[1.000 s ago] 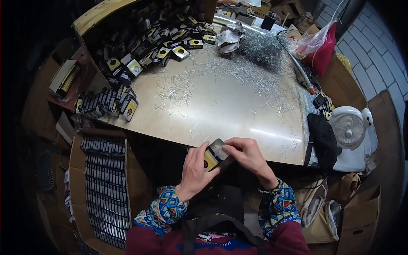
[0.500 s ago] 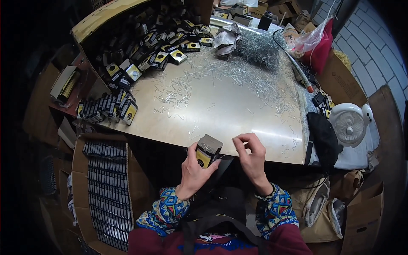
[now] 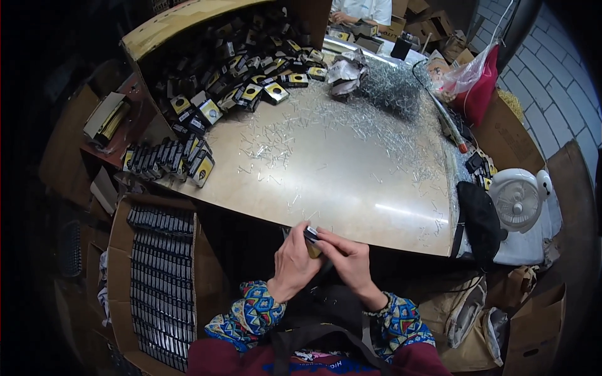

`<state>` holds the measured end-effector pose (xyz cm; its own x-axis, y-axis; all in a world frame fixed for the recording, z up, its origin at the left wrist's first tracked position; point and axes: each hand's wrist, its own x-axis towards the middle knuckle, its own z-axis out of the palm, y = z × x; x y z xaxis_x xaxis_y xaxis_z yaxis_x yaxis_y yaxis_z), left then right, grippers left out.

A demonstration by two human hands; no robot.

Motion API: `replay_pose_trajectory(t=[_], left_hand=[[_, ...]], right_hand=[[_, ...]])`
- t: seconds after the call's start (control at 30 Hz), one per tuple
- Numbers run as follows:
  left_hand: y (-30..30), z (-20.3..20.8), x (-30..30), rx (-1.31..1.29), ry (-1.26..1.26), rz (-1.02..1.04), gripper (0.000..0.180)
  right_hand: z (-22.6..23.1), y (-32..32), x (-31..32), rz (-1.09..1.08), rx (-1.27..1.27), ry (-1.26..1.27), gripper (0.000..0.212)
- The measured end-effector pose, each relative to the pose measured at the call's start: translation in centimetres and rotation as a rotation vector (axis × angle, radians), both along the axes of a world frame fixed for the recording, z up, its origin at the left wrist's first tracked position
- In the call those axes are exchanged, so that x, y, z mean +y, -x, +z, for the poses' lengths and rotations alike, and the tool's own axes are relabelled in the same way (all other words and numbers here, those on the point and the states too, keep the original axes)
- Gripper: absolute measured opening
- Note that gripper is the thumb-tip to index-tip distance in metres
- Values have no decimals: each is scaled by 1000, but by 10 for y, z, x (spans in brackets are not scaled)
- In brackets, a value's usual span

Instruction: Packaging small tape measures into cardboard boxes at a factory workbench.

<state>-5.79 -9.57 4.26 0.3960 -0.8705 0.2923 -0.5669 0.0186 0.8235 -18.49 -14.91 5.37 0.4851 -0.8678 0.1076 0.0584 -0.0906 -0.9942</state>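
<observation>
A small black and yellow carton [image 3: 311, 234] is held just off the near edge of the worktable. My left hand [image 3: 293, 262] wraps round its left side, fingers closed. From the right, the thumb and fingertips of my right hand [image 3: 351, 262] press together on the carton's top end. The flap no longer stands up, and the inside is hidden. Nearest to both hands on the tabletop [image 3: 326, 191] lie a few loose bent wire pieces [image 3: 295, 200].
Similar cartons [image 3: 226, 94] are heaped at the back left, with a row of cartons [image 3: 169, 158] along the left edge. Tangled wire pieces [image 3: 392, 91] pile up at the back. A cardboard box [image 3: 194, 250] packed with cartons stands lower left; a white fan [image 3: 517, 200] stands right.
My right hand has come left and down onto the carton, which was open at the top. The carton has turned and its flap is folded down. The whole view has shifted slightly.
</observation>
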Motion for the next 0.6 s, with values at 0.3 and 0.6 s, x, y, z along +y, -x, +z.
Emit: replay_pose_trajectory(t=[0.3, 0.6], left_hand=[[1, -14, 5, -128, 9, -76, 60], [-3, -14, 7, -11, -22, -103, 45]], right_hand=[[2, -7, 8, -163, 39, 20, 21], [-2, -16, 20, -253, 213, 849, 19]])
